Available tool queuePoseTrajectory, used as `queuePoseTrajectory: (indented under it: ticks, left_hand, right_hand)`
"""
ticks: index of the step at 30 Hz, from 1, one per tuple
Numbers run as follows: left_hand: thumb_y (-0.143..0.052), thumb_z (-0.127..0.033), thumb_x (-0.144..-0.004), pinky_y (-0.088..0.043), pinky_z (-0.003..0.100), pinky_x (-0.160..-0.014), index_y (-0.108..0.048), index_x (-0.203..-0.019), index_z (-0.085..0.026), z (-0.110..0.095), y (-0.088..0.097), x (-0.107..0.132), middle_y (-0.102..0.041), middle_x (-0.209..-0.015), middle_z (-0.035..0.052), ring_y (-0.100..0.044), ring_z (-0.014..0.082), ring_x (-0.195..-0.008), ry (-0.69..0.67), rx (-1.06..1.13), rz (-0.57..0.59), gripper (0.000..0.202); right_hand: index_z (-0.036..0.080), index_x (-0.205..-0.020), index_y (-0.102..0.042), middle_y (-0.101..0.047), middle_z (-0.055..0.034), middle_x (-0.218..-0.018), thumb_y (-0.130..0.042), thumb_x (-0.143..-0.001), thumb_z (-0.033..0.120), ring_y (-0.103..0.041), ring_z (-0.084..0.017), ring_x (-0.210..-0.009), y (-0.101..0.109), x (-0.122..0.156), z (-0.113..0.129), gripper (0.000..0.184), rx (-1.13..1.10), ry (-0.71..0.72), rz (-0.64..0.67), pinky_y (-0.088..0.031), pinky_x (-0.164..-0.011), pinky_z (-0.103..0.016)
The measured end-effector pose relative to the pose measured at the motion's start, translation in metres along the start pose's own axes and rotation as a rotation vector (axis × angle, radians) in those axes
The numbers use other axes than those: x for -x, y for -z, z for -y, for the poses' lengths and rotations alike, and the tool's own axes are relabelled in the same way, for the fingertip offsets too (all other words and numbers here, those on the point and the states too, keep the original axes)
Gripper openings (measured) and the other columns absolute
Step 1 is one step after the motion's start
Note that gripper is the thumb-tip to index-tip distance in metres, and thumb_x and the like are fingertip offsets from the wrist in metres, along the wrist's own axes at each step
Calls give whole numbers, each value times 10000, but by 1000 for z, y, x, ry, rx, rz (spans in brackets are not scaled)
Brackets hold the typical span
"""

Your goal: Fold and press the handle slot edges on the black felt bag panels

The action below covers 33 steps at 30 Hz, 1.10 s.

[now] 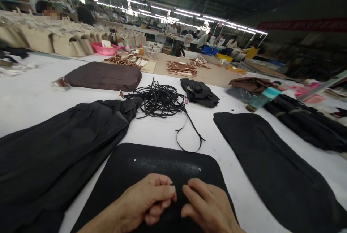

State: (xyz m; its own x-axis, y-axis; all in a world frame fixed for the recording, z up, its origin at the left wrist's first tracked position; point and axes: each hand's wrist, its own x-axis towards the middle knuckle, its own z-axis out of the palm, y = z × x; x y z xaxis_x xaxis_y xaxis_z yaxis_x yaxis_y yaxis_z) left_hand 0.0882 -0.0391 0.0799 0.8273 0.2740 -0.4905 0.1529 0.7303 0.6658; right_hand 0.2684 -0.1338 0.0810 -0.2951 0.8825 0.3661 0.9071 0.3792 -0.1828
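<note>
My left hand (153, 198) is closed, thumb pressed against the curled fingers. Whatever it pinches, if anything, is too dark to make out. Close beside it, my right hand (210, 204) has its fingers bent, with a gap between thumb and forefinger and nothing visible in it. Both are over a black rounded panel (168, 155) bearing two small white triangle marks and a pale dusty smear. Beyond its far edge lies a tangled heap of narrow black strips (159, 99), one strip looping toward the panel.
Black fabric (62, 135) covers the left side, and a stack of black panels (271, 153) lies right. Farther off are a brown panel stack (104, 76), a folded black piece (199, 92), a bottle with a teal lid (262, 99) and a pink basin (105, 48). People work in the background.
</note>
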Motion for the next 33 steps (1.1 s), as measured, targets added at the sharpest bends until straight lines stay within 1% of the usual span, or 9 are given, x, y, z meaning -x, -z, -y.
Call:
queuePoseTrajectory:
  ticks: [4,9,12,16,18,20,23,28,33]
  left_hand:
    - [-648,-356,-663,-85,213,-346,-548,-704,-173,1,2,16,-315,-442,-110,-144,49,-355,34,-199,-100,213]
    - [-433,-165,-797,-352,242,-592,-582,-704,-194,10,1,13,-555,-641,-40,-524,135,-639,-163,-987,-342,178]
    - [-405,-42,-755,-390,288,-679,-569,-828,-217,22,-2,4,-625,-806,-12,-598,185,-785,-157,-1382,-420,251]
    - [-367,-36,-792,-450,334,-740,-540,-959,-235,34,-5,-2,-620,-935,19,-602,214,-887,-163,-1534,-419,312]
    - [-355,-54,-827,-468,350,-739,-536,-981,-231,36,-5,-2,-621,-947,29,-605,221,-884,-167,-1560,-405,296]
    - [-341,-54,-850,-475,343,-738,-541,-979,-226,36,-5,0,-625,-954,37,-609,220,-881,-151,-1574,-394,294]
    - [-338,-65,-875,-470,316,-726,-552,-983,-225,38,-4,0,-628,-941,43,-608,214,-875,-150,-1597,-403,289]
    - [-380,-91,-876,-440,294,-700,-563,-1016,-220,35,-4,-2,-634,-929,44,-602,214,-865,-152,-1607,-378,264]
    - [-606,-292,-752,-409,244,-659,-634,-842,-248,12,10,11,-633,-810,-22,-583,198,-801,-27,-1245,-241,103]
  right_hand:
    - [227,-899,-624,-618,-43,-880,-369,-836,643,-593,-160,-692,7,21,-4,492,-506,-362,233,-444,-604,-244]
    - [243,-863,-662,-647,-14,-797,-462,-849,494,-578,-185,-805,20,25,-9,321,-816,-857,384,-421,-720,-258]
    - [229,-856,-674,-658,-18,-774,-497,-820,507,-535,-141,-672,18,18,3,332,-1017,-894,496,-386,-581,-220]
    - [225,-1054,-574,-637,-34,-924,-439,-809,606,-260,-46,-414,-4,14,18,473,-1260,-1115,512,-170,-385,-201]
    - [220,-1108,-523,-620,-40,-942,-464,-808,570,-392,-71,-482,-16,16,19,465,-1215,-1134,390,-287,-437,-204]
    - [212,-1136,-511,-611,-59,-983,-504,-799,503,-550,-157,-760,-22,19,15,445,-1086,-1066,256,-422,-652,-256]
    - [213,-1108,-565,-601,-62,-1051,-527,-778,419,-519,-222,-1011,-22,18,11,391,-1034,-933,240,-386,-873,-320]
    - [170,-648,-617,-543,21,-593,-539,-730,283,-473,-127,-610,-18,12,16,159,-1102,-953,437,-348,-585,-224]
    - [197,-658,-611,-526,30,-592,-526,-759,323,-457,-127,-591,-22,33,-3,182,-829,-981,433,-317,-550,-226]
